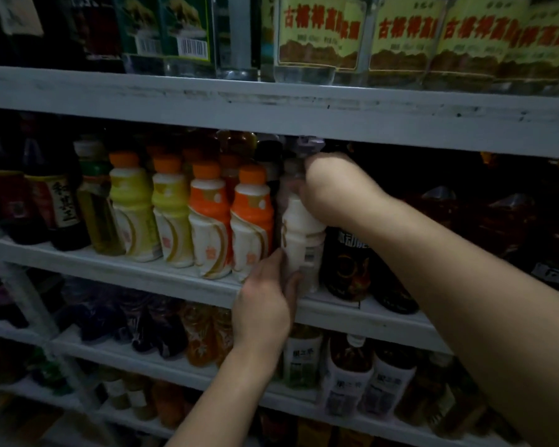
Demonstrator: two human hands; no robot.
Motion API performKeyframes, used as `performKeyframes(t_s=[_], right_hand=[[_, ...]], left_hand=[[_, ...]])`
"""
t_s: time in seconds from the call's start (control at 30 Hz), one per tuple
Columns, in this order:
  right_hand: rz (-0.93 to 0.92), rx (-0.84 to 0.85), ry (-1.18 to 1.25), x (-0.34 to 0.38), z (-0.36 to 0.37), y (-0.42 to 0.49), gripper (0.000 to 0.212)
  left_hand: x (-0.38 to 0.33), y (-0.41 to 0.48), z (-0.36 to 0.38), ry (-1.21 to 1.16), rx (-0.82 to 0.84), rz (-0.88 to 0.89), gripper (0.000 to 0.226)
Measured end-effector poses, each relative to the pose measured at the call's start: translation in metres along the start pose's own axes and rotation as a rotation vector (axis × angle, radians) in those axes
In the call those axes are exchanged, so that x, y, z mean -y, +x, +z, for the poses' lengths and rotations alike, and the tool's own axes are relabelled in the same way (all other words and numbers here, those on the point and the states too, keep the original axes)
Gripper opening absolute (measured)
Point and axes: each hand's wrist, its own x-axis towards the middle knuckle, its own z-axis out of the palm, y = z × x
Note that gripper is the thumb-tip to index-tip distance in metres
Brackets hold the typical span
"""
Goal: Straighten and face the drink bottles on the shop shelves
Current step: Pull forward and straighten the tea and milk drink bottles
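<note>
- dim shop shelves (271, 101), painted pale, fill the view and are packed with drinks; clear bottles with yellow labels (317, 37) stand on the tier above.
- on the middle tier a white bottle (299, 227) stands at the front edge, between a row of orange-capped bottles (249, 221) and a dark bottle (346, 266).
- left hand (262, 304) grips its base, thumb up the near side and fingers curled round the bottom — likely to steady and pivot it.
- right hand (329, 188) wraps the neck from the right; its fingers pass behind the bottle, so i cannot tell how they lie.
- holding it top and bottom suits turning the label forward without knocking the neighbours.
- whether it touches the orange-capped row or only stands beside it, i cannot tell.
</note>
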Motion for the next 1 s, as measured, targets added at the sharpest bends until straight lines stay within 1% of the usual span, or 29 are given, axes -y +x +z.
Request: performKeyframes(t_s=[0.07,0.1,0.13,0.2,0.27,0.3,0.33,0.4,0.43,0.47,0.53,0.57,0.6,0.63,0.7,0.73,0.8,0.87,0.93,1.0], right_hand=[[0.1,0.052,0.007,0.007,-0.001,0.004,0.042],[0.144,0.067,0.026,0.009,-0.001,0.007,0.045],[0.178,0.064,0.04,0.012,-0.001,0.009,0.046],[0.23,0.035,0.03,0.017,0.002,0.013,0.046],[0.282,-0.008,0.011,0.023,0.006,0.013,0.045],[0.287,-0.057,-0.001,0.024,0.008,0.012,0.045],[0.256,-0.122,-0.029,0.025,0.011,0.01,0.043],[0.126,-0.214,-0.056,0.022,0.015,0.007,0.032],[0.086,-0.206,-0.011,0.02,0.016,0.005,0.027],[0.103,-0.153,0.089,0.018,0.014,0.002,0.023],[0.185,-0.033,0.334,0.013,0.008,-0.003,0.016],[0.212,-0.007,0.368,0.01,0.007,-0.004,0.012],[0.223,-0.012,0.331,0.009,0.006,-0.004,0.009],[0.22,-0.043,0.242,0.009,0.006,-0.002,0.013],[0.208,-0.126,-0.011,0.012,0.008,0.005,0.029],[0.237,-0.134,-0.068,0.015,0.008,0.008,0.032],[0.297,-0.094,-0.095,0.017,0.01,0.015,0.034],[0.251,-0.127,-0.083,0.018,0.01,0.013,0.035],[0.1,-0.211,-0.023,0.018,0.009,0.006,0.026],[-0.021,-0.201,-0.017,0.019,0.003,-0.002,0.026]], left_hand=[[0.007,0.0,-0.004,-0.004,-0.018,0.05,0.036],[0.01,0.001,-0.006,-0.021,0.018,0.073,0.037],[0.014,0.003,-0.007,-0.038,0.078,0.083,0.043],[0.019,0.008,-0.006,-0.057,0.19,0.082,0.065],[0.024,0.014,-0.005,-0.027,0.219,0.077,0.081],[0.025,0.016,-0.006,-0.002,0.22,0.088,0.082],[0.025,0.018,-0.007,0.018,0.225,0.105,0.08],[0.028,0.018,-0.008,0.005,0.224,0.144,0.073],[0.03,0.018,-0.01,-0.016,0.223,0.162,0.07],[0.031,0.017,-0.012,-0.033,0.232,0.174,0.066],[0.032,0.016,-0.018,-0.032,0.252,0.173,0.058],[0.032,0.016,-0.02,-0.018,0.243,0.171,0.055],[0.031,0.016,-0.022,-0.006,0.225,0.172,0.052],[0.03,0.015,-0.024,-0.003,0.21,0.17,0.051],[0.026,0.013,-0.026,-0.016,0.198,0.168,0.052],[0.023,0.012,-0.026,-0.019,0.2,0.165,0.056],[0.018,0.009,-0.023,0.01,0.224,0.162,0.066],[0.013,0.009,-0.018,0.058,0.212,0.16,0.074],[0.008,0.011,-0.014,0.065,0.205,0.099,0.077],[0.006,0.011,-0.01,0.066,0.196,0.056,0.075]])
